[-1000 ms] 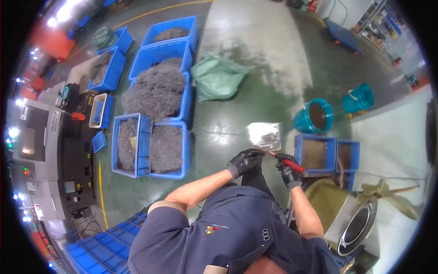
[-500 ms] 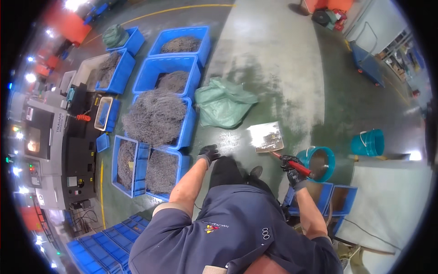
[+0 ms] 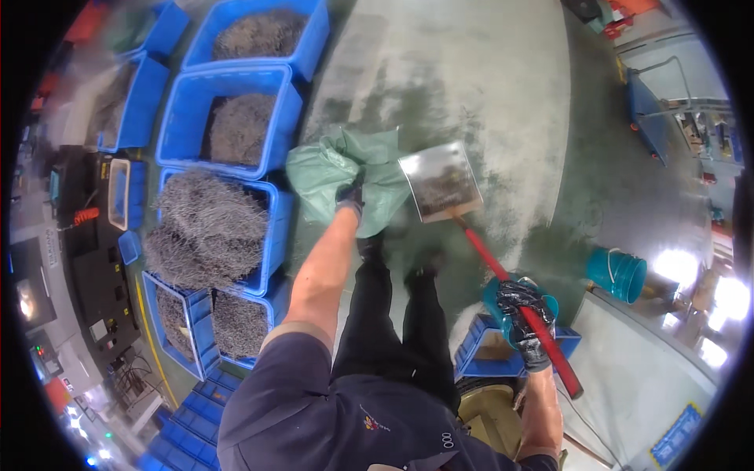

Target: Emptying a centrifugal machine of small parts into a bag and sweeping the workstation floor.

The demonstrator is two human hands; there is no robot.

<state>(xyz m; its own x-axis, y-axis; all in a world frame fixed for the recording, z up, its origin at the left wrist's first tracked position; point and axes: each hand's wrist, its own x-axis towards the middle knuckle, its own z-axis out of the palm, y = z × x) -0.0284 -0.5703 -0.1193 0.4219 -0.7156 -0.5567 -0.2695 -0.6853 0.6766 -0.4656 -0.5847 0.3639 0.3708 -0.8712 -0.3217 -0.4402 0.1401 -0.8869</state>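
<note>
My left hand (image 3: 350, 193), in a dark glove, has its fingers on the crumpled green woven sack (image 3: 318, 177) on the floor and appears to grip a fold of it; the fingertips are partly hidden. My right hand (image 3: 525, 320), in a shiny black glove, is wrapped round the red handle of a shovel (image 3: 441, 182). Its square metal blade points away from me, beside the sack, with dark residue on its face. Beneath the right hand is a teal bucket (image 3: 492, 298), mostly covered by the hand and handle.
Blue bins (image 3: 292, 118) full of tangled metal shavings (image 3: 208, 228) line the left, beside a machine (image 3: 86, 275). Another teal bucket (image 3: 617, 275) stands at the right, near a pale panel (image 3: 628, 353). A blue crate (image 3: 479, 345) sits near my right leg. A blue trolley (image 3: 648, 118) is far right.
My left hand has moved from beside my leg forward onto the green sack. The shovel has been raised, its handle now over the bucket. My view has shifted.
</note>
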